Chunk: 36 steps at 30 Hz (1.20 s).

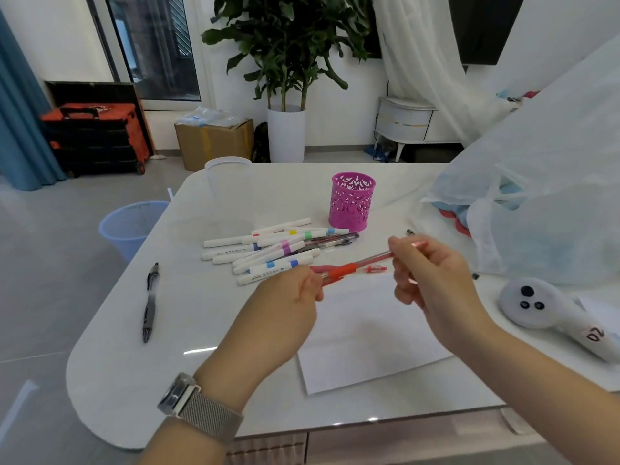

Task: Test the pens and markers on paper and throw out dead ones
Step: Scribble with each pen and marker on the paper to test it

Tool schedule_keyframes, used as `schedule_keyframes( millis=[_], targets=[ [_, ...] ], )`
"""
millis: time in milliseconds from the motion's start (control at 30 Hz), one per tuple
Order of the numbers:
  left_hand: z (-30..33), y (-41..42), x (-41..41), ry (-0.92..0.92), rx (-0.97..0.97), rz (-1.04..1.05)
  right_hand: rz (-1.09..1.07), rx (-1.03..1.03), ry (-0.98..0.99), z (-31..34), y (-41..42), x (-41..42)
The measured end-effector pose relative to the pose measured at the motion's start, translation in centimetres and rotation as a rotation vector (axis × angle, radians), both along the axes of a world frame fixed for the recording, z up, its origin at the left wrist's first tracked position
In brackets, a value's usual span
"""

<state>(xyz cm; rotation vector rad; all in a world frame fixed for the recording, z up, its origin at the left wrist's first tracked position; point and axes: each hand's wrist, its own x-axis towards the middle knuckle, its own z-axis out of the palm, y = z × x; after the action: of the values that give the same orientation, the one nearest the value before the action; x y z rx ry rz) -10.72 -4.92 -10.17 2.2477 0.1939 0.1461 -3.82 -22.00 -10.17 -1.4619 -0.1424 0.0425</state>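
I hold a red gel pen point(349, 270) above the table with both hands. My left hand point(285, 303) pinches its tip end. My right hand point(432, 273) grips its back end, with the pen's clip showing past the fingers. Below the hands lies a white sheet of paper point(365, 333). A pile of several white markers point(268, 250) and a few pens lies behind the hands. A small red cap point(375, 269) lies on the table near the paper's top edge. One black pen point(150, 302) lies apart at the left of the table.
A pink perforated pen cup point(352, 199) stands behind the pile, and a clear plastic cup point(228, 182) at the back left. A blue mesh bin point(131, 226) stands on the floor left of the white table point(134, 380). A white plush toy point(543, 310) and a bulky white bag point(553, 196) fill the right side.
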Motion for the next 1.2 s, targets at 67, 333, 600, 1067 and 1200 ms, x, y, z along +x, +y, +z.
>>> schedule_keyframes(
  millis=[67,333,600,1067,1200],
  targets=[
    [-0.2,0.8,-0.2,0.059,0.131,-0.004,0.122,-0.165,-0.007,-0.6,-0.9,0.6],
    [-0.7,2.4,-0.9,0.118,0.505,0.098,0.295,-1.019,-0.362,-2.0,-2.6,2.7],
    [-1.1,2.7,-1.4,0.327,0.580,-0.029,-0.305,-1.355,-0.269,-4.5,-7.5,6.7],
    [-1.2,2.0,-1.2,0.303,0.579,-0.065,0.076,-1.589,-0.671,-6.3,1.5,7.5],
    [-1.3,2.4,-1.3,0.287,0.590,-0.057,0.005,-1.655,-0.641,-6.6,2.0,8.5]
  ],
)
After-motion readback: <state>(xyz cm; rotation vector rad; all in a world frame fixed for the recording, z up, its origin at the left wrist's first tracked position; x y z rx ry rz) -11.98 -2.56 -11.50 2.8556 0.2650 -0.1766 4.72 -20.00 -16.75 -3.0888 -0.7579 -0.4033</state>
